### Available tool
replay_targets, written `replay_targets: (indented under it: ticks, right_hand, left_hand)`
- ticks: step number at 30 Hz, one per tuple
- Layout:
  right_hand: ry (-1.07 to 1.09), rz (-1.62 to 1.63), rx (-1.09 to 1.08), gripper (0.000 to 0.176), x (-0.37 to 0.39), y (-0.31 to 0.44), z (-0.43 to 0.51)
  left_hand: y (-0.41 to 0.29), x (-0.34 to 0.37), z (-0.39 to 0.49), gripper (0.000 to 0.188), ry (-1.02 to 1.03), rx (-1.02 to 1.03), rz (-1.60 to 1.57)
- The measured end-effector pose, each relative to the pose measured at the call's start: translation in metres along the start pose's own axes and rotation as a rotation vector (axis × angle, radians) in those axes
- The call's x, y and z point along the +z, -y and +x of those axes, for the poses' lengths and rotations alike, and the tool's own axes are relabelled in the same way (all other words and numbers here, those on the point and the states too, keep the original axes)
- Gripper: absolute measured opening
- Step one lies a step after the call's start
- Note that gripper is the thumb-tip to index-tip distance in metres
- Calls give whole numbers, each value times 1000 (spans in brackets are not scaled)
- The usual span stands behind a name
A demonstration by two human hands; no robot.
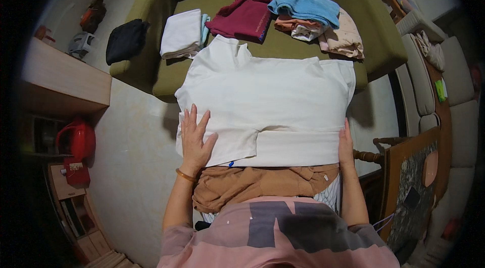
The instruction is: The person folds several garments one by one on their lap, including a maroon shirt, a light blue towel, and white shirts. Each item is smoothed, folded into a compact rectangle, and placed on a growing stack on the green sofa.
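Note:
A white garment (pixel 273 86), probably a shirt, lies spread out in front of me, its far part reaching onto the green sofa (pixel 182 78). Its near side is partly folded over, with a sleeve-like flap lying on top. My left hand (pixel 197 139) rests palm down with fingers spread on the left side of the cloth. At the right edge, my right hand (pixel 345 143) touches the fabric from the side; its fingers are partly hidden, so a grip cannot be made out. Rumpled brown clothing (pixel 261 182) lies between the white cloth and my body.
Along the sofa lie a black folded cloth (pixel 127 40), a white folded cloth (pixel 181 33), a maroon garment (pixel 242 17), a blue towel (pixel 303 4) and a cream floral bundle (pixel 343 36). A wooden table (pixel 390 177) stands right; a red bag-like object (pixel 81 139) sits left.

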State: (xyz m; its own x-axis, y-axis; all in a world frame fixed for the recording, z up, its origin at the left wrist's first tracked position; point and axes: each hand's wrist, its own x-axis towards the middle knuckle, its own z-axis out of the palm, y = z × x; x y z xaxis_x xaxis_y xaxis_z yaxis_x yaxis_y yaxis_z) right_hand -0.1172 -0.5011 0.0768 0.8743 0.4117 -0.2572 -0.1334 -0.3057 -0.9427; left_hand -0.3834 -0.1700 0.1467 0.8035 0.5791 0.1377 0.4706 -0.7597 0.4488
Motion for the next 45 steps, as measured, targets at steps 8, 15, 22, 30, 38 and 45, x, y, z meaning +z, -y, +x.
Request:
replay_targets:
  ticks: [8, 15, 22, 30, 38, 45]
  right_hand:
    - [51, -23, 70, 60, -22, -38, 16]
    - [-298, -450, -248, 47, -18, 5, 49]
    - [-296, -666, -686, 40, -15, 50, 150]
    - [-191, -1039, -663, 41, -6, 48, 212]
    - [-83, -1323, -527, 37, -7, 69, 223]
    - [-165, -1324, -599, 27, 2, 61, 221]
  left_hand:
    - [46, 13, 13, 53, -133, -102, -416]
    - [72, 13, 66, 32, -310, -203, -158]
    - [63, 32, 178, 31, -277, 68, -208]
    - [69, 83, 263, 58, -130, -131, -7]
    - [83, 96, 279, 43, -75, -335, 28]
    - [96, 91, 281, 42, -54, -228, 194]
